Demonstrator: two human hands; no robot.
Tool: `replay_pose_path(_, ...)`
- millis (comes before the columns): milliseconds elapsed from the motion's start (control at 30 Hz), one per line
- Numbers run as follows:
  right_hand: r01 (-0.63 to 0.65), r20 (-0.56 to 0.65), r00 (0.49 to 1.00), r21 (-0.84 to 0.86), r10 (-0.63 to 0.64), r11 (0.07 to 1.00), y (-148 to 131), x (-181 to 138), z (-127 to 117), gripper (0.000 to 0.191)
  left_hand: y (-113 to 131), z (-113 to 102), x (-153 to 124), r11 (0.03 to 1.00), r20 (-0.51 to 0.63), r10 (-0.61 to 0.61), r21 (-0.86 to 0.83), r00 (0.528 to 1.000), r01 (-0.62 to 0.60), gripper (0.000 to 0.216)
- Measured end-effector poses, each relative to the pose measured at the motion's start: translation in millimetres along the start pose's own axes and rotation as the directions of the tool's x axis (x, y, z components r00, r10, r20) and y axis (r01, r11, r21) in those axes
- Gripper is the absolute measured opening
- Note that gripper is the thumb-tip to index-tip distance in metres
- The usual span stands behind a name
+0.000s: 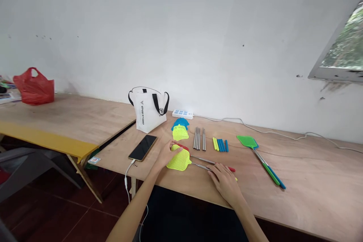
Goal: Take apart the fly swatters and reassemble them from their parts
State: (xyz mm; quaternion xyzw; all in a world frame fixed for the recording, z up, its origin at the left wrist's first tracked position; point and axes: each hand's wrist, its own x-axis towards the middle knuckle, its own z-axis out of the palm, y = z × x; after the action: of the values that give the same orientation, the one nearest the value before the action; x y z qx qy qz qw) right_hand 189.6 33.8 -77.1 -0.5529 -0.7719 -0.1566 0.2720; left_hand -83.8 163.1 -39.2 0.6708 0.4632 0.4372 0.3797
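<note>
A yellow fly swatter (179, 159) lies across the wooden table in front of me, its head overlapping the head of a red fly swatter (183, 146). My left hand (166, 154) grips the left edge of the yellow head, thumb on top. At the handle end, my right hand (224, 181) is curled over the yellow swatter's handle, which it mostly hides; the red handle sticks out just beyond the fingers. Loose swatter heads, yellow (180, 132) and blue (180, 122), are stacked further back. Several metal rods (197, 138) and short yellow and blue handle sleeves (221, 145) lie in rows.
On the right rest a green fly swatter (246, 141) and a blue one (276, 177), side by side. A phone (143, 147) on a cable lies left. Behind stand a white bag (150, 115) and a power strip (183, 114). A red plastic bag (35, 89) sits on the other table.
</note>
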Motion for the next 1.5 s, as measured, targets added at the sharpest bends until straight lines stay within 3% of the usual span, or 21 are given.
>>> replay_pose_path(133,0.014,0.008,1.000,-0.014,-0.014,1.000,-1,1,-2,0.029,14,1,-6,0.965,-0.055,0.179,0.206,0.982,-0.164,0.023)
replay_pose_path(233,0.025,0.007,1.000,-0.036,-0.025,0.999,-2,1,-3,0.029,29,8,-17,0.858,0.145,0.371,0.325,0.917,-0.398,0.015)
replay_pose_path(367,0.009,-0.001,1.000,-0.016,-0.009,1.000,-2,2,-5,0.029,38,25,-30,0.746,0.408,0.410,0.365,0.816,-0.557,0.012)
replay_pose_path(433,-0.003,-0.004,1.000,0.008,0.003,1.000,-2,3,-7,0.030,37,32,-32,0.723,0.452,0.395,0.384,0.800,-0.574,0.009)
replay_pose_path(600,-0.007,0.002,1.000,0.054,0.007,0.999,-7,4,-11,0.029,31,44,-32,0.703,0.427,0.447,0.375,0.786,-0.604,0.010)
replay_pose_path(800,0.096,0.023,0.995,0.050,-0.097,0.994,-10,5,-9,0.036,37,59,-40,0.681,0.507,0.469,0.315,0.723,-0.662,0.008)
replay_pose_path(1000,0.087,0.029,0.996,0.058,-0.089,0.994,-13,7,-10,0.038,44,53,-42,0.692,0.563,0.448,0.274,0.695,-0.668,0.006)
replay_pose_path(1367,0.069,0.017,0.997,0.002,-0.069,0.998,-18,8,-6,0.036,38,46,-38,0.697,0.565,0.426,0.293,0.706,-0.654,0.006)
replay_pose_path(1500,0.050,-0.039,0.998,-0.055,-0.052,0.997,-15,7,-6,0.029,33,35,-30,0.718,0.501,0.403,0.345,0.766,-0.604,0.007)
